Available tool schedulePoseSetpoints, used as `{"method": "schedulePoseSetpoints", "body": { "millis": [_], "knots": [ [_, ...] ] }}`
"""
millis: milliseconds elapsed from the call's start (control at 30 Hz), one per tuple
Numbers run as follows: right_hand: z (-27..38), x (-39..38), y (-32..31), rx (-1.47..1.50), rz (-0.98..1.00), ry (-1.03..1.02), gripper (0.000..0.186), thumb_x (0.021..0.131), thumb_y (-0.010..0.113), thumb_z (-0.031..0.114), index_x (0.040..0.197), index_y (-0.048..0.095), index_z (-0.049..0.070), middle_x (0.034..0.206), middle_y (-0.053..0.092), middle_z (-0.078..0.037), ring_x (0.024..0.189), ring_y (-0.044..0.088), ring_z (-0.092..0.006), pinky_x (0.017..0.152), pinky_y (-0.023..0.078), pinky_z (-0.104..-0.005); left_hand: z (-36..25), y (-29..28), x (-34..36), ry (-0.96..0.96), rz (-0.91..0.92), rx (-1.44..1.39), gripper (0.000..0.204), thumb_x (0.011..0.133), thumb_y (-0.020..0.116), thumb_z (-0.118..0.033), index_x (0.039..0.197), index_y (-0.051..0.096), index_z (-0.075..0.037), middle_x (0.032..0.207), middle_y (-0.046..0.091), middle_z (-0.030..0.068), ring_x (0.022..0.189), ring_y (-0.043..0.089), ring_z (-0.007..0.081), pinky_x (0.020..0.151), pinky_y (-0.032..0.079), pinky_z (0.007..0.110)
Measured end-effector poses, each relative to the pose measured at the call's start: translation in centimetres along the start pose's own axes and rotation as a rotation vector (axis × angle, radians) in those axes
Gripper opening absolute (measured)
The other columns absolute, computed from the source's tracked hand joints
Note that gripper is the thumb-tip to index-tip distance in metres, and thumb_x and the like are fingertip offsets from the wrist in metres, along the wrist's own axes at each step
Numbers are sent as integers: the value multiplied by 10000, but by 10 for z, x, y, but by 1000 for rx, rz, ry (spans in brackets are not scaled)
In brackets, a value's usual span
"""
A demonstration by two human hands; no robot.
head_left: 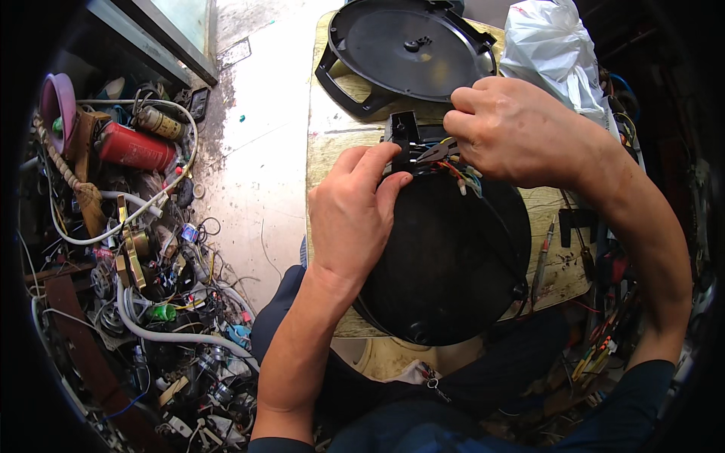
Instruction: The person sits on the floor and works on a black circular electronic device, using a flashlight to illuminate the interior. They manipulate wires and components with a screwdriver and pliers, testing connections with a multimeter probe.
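Observation:
A round black appliance body (445, 257) lies bottom up on the table before me, with a black bracket (402, 130) and a cluster of coloured wires (467, 175) at its far edge. My left hand (349, 215) has thumb and forefinger closed around the base of that bracket. In my right hand (517, 128) is a pair of pliers (439, 151); only the jaws show, pointing left into the wires near my left fingertips. My palm covers the handles. What the jaws grip is too small to make out.
A round black cover (411, 49) with a handle lies behind the body on the worn wooden table (325, 136). A white plastic bag (551, 53) stands at the far right, a screwdriver (543, 260) near the right edge. Cables and parts crowd the left floor beside a red cylinder (136, 147).

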State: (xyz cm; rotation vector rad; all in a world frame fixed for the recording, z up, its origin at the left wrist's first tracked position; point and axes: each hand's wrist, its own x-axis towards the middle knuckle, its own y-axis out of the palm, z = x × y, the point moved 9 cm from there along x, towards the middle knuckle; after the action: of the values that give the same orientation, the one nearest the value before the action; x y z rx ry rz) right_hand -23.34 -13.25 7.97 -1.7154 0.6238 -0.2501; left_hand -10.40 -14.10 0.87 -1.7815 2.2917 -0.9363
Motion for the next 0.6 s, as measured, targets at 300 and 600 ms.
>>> {"method": "schedulePoseSetpoints", "body": {
  "millis": [300,600],
  "knots": [
    [-2,0,1,39,-16,47,157,798,738,153,655,733,88,820,697,-59,858,694,-238,740,587,-363,-1,0,0,10,0,-12,299,888,837,-32,1169,735,-18,1071,759,143,863,807,261,708,615,329],
    [1,-2,2,-14,16,-2,167,797,735,155,647,723,83,809,687,-50,856,691,-221,713,581,-351,1,4,1,-22,35,-69,306,892,829,-18,1183,735,-14,1108,754,152,883,811,261,730,625,323]
  ]
}}
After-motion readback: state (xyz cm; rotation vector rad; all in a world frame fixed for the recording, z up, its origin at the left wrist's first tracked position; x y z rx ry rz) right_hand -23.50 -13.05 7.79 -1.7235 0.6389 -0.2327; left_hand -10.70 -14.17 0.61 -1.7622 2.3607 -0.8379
